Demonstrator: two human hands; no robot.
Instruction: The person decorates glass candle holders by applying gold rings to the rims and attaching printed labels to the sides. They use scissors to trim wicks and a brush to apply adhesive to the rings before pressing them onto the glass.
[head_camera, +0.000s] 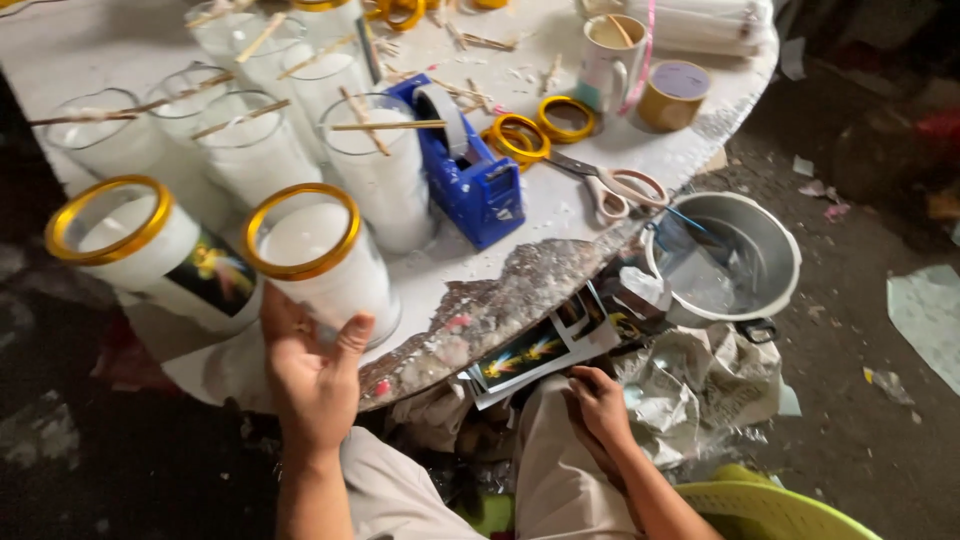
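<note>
Gold-rimmed glass candle (322, 262) at the table's (590, 215) near edge: my left hand (312, 375) cups its base, fingers curled around it. My right hand (600, 405) pinches printed labels (535, 350) on my lap.

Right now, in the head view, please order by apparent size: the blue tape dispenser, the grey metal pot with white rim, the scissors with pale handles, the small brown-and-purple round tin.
1. Grey metal pot with white rim
2. Blue tape dispenser, close to the pot, so unsure
3. Scissors with pale handles
4. Small brown-and-purple round tin, farther away
</note>
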